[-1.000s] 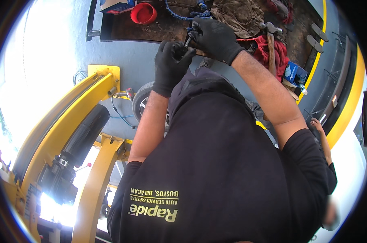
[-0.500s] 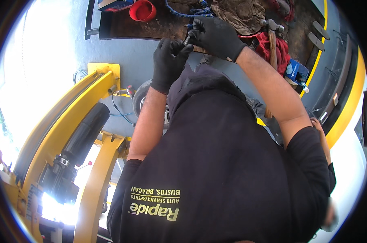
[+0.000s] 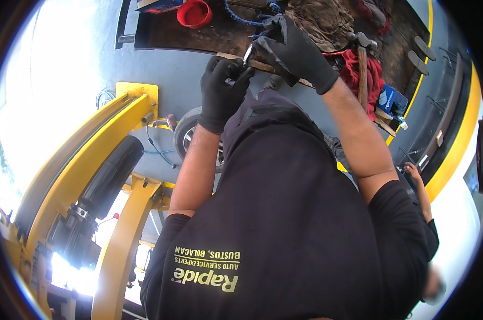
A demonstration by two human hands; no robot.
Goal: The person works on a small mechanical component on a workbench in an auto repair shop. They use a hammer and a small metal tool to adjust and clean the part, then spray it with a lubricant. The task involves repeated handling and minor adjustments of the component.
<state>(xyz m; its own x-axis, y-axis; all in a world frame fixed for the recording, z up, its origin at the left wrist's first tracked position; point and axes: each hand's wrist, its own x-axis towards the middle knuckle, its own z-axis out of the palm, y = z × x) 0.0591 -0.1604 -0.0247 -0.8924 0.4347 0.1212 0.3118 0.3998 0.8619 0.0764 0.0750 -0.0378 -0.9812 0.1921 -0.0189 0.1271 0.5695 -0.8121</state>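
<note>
My left hand (image 3: 220, 93), in a black glove, pinches a small shiny metal piece (image 3: 248, 54) between thumb and fingers. The piece stands tilted up from the fingertips, its lower end hidden in the glove. My right hand (image 3: 300, 56), gloved too, is just right of its upper end with the fingers spread. Whether those fingers touch the metal cannot be made out. Beyond both hands lies a dark worktop (image 3: 161, 33), with a blue braided cord (image 3: 241, 20) near the right fingertips.
Right of my right hand are a brown crumpled rag (image 3: 319, 21), red cloth (image 3: 351, 80), hammer (image 3: 362, 74) and blue box (image 3: 388, 98). A red cup (image 3: 194, 14) stands far left. A yellow lift post (image 3: 87, 154) and a wheel (image 3: 185, 133) are at left. Another person's arm (image 3: 420, 186) shows at right.
My right hand has spread its fingers and shifted slightly right and down. More of the metal piece shows. The other person's hand has moved left and down.
</note>
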